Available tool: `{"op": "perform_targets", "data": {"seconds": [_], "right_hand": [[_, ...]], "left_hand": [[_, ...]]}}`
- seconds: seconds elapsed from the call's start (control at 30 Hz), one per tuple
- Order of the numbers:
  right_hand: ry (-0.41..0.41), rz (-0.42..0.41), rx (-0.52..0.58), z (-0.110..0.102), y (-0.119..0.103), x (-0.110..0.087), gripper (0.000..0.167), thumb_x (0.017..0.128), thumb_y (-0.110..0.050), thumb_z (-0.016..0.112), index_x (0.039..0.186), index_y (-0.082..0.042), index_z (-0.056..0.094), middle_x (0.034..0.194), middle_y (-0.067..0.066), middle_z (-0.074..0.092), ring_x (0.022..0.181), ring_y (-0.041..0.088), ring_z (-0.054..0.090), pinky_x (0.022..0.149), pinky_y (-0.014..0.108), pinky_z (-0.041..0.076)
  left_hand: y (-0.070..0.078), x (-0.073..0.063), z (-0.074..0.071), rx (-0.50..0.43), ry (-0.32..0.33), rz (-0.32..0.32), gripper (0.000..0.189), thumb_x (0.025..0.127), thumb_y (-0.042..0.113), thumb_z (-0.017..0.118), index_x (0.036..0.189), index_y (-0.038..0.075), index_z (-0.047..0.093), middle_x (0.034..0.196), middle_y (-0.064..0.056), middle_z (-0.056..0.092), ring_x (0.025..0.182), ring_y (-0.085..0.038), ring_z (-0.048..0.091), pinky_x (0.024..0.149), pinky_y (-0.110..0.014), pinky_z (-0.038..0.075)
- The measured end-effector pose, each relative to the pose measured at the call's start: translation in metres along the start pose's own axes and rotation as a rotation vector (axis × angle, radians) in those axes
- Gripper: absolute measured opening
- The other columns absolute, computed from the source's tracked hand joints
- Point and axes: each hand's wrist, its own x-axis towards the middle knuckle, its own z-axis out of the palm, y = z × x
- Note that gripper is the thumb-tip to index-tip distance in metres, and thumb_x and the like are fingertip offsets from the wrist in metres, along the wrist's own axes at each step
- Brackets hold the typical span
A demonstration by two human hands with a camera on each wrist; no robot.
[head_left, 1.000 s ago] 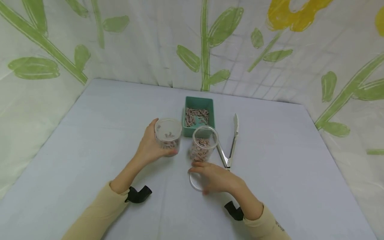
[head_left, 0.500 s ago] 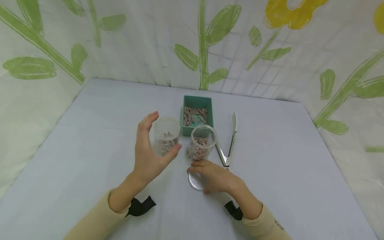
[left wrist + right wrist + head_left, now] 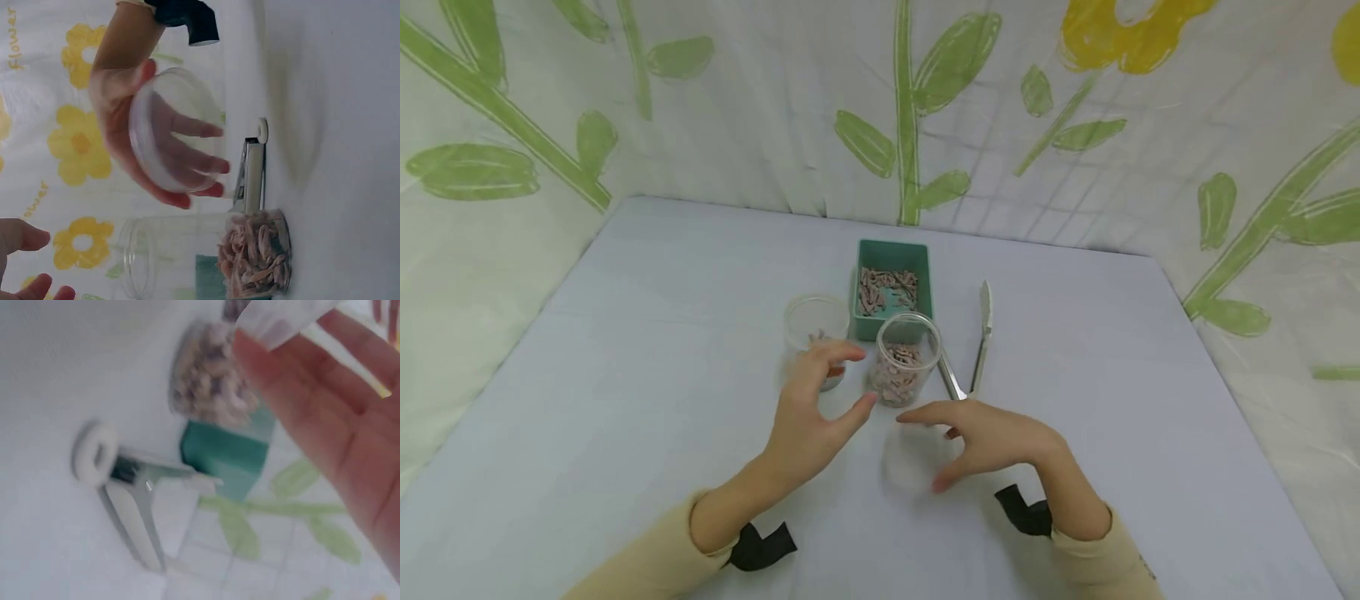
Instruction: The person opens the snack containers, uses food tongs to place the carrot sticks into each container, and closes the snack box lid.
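Note:
In the head view my right hand holds a clear round lid by its edge, tilted and raised off the table. The left wrist view shows the lid with the fingers spread behind it. My left hand holds nothing; its fingers and thumb curve apart, to the left of an uncovered clear jar. This jar is partly filled with pinkish-brown strips. A second clear jar stands behind my left hand, which hides its lower part; its top looks covered.
A green rectangular box with more brown strips stands behind the jars. Metal tongs lie spread to the right of the uncovered jar. A black angular piece sits at each wrist. A flower-painted curtain hangs beyond the table's far edge.
My left hand has let go of the left jar and moved right, towards the uncovered jar. My right hand has lifted the lid off the table and shifted slightly right.

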Motion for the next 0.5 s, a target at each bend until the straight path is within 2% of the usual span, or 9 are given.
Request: {"op": "perform_targets", "data": {"seconds": [0.13, 0.2, 0.3, 0.4, 0.5], "right_hand": [[0.002, -0.147, 0.155, -0.016, 0.003, -0.016, 0.07, 0.081, -0.016, 0.08, 0.14, 0.002, 0.047, 0.14, 0.015, 0.05, 0.121, 0.032, 0.051, 0.094, 0.036, 0.049], [0.008, -0.249, 0.226, -0.022, 0.003, -0.022, 0.071, 0.081, -0.009, 0.079, 0.141, 0.004, 0.044, 0.142, 0.017, 0.048, 0.121, 0.029, 0.051, 0.094, 0.037, 0.049], [0.041, -0.393, 0.273, -0.03, 0.003, -0.028, 0.076, 0.078, 0.0, 0.078, 0.143, 0.005, 0.039, 0.145, 0.014, 0.045, 0.123, 0.023, 0.049, 0.092, 0.04, 0.05], [0.138, -0.41, 0.291, -0.035, 0.0, -0.032, 0.079, 0.076, 0.006, 0.078, 0.144, 0.005, 0.037, 0.147, 0.007, 0.044, 0.126, 0.018, 0.047, 0.093, 0.04, 0.05], [0.287, -0.311, 0.28, -0.037, -0.002, -0.034, 0.077, 0.077, 0.005, 0.077, 0.143, 0.007, 0.038, 0.146, 0.009, 0.043, 0.127, 0.018, 0.047, 0.096, 0.034, 0.048]], "left_hand": [[-0.002, -0.004, 0.011, -0.016, -0.095, -0.191, 0.048, 0.079, -0.006, 0.074, 0.122, -0.005, 0.052, 0.121, -0.016, 0.057, 0.116, -0.03, 0.051, 0.09, -0.044, 0.049], [-0.004, -0.005, 0.017, -0.037, -0.134, -0.296, 0.052, 0.08, -0.005, 0.073, 0.126, -0.007, 0.048, 0.126, -0.02, 0.052, 0.12, -0.034, 0.048, 0.093, -0.048, 0.047], [-0.007, -0.005, 0.026, -0.078, -0.18, -0.45, 0.061, 0.082, -0.001, 0.072, 0.133, -0.007, 0.039, 0.133, -0.023, 0.045, 0.125, -0.039, 0.042, 0.1, -0.052, 0.041], [-0.012, -0.003, 0.034, -0.108, -0.207, -0.6, 0.072, 0.08, 0.001, 0.074, 0.139, -0.004, 0.033, 0.142, -0.023, 0.037, 0.131, -0.04, 0.035, 0.106, -0.053, 0.035], [-0.021, 0.001, 0.042, -0.115, -0.219, -0.697, 0.082, 0.078, 0.003, 0.077, 0.144, -0.003, 0.028, 0.147, -0.024, 0.031, 0.136, -0.041, 0.031, 0.109, -0.054, 0.029]]}}
